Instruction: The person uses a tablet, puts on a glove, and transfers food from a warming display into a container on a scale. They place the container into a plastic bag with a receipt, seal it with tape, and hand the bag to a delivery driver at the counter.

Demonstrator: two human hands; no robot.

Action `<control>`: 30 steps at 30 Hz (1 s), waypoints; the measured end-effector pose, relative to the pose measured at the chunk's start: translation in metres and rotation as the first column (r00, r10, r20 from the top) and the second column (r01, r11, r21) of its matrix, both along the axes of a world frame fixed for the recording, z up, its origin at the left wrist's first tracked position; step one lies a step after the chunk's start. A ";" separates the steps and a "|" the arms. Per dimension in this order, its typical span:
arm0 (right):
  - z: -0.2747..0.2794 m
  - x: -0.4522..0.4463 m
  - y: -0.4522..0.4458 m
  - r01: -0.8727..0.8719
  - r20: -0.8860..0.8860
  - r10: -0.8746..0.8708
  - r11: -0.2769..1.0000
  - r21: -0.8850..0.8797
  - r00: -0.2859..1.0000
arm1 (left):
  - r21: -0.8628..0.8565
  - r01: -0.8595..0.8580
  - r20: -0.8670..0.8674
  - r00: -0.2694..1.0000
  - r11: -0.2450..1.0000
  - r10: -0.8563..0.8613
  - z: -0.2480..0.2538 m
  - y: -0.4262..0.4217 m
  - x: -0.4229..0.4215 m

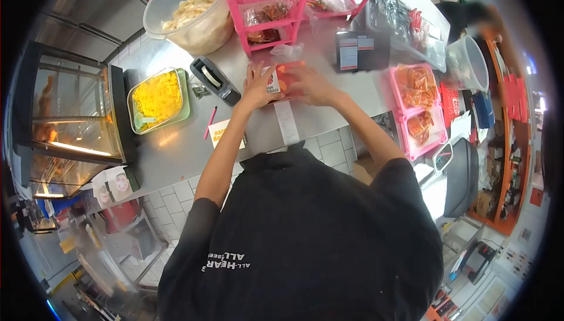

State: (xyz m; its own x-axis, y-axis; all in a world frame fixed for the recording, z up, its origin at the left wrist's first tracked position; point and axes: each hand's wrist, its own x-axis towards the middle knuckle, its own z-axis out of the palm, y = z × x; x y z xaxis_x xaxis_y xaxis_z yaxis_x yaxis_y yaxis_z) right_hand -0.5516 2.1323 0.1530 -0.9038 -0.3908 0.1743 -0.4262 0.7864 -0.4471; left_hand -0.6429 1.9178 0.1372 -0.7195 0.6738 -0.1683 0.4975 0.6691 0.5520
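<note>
A red box with a white printed panel (272, 83) stands on the steel counter (258, 127) between my two hands. My left hand (257, 88) holds its left side, with the fingers curled over the edge. On the right, my right hand (312, 86) lies against the red part of the box, its fingers smeared by motion. A white paper strip (286, 122) extends from beneath the box towards my body. Close to my left hand is a black tape dispenser (215, 80).
Yellow food fills a glass dish (157, 101) at left. Behind are a large tub (191, 12) and pink racks (267, 4). A dark screen (363, 51), pink baskets (418, 112), a pink pen (210, 122) and a printed card (219, 132) surround the work spot.
</note>
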 end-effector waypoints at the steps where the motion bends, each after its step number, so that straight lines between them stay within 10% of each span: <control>1: -0.001 0.000 0.001 -0.048 -0.006 0.048 0.999 -0.008 0.999 | 0.079 0.042 -0.023 0.999 0.996 -0.040 -0.009 -0.001 -0.005; 9: 0.004 -0.031 -0.001 -0.351 -0.059 0.361 0.927 0.133 0.931 | 0.183 0.036 -0.060 0.998 0.982 -0.026 -0.020 -0.007 0.001; 20: -0.001 -0.047 0.020 -0.355 0.005 0.355 0.933 0.058 0.935 | 0.065 0.163 0.002 0.987 0.985 -0.163 0.002 -0.019 -0.021; 25: 0.010 -0.048 0.024 -0.300 0.150 0.278 0.940 0.162 0.949 | -0.306 0.390 -0.058 0.903 0.869 -0.425 0.040 -0.006 -0.023; 30: 0.022 -0.052 0.016 -0.284 0.329 0.236 0.953 0.106 0.914 | -0.118 0.333 -0.143 0.926 0.935 -0.348 0.035 -0.009 -0.024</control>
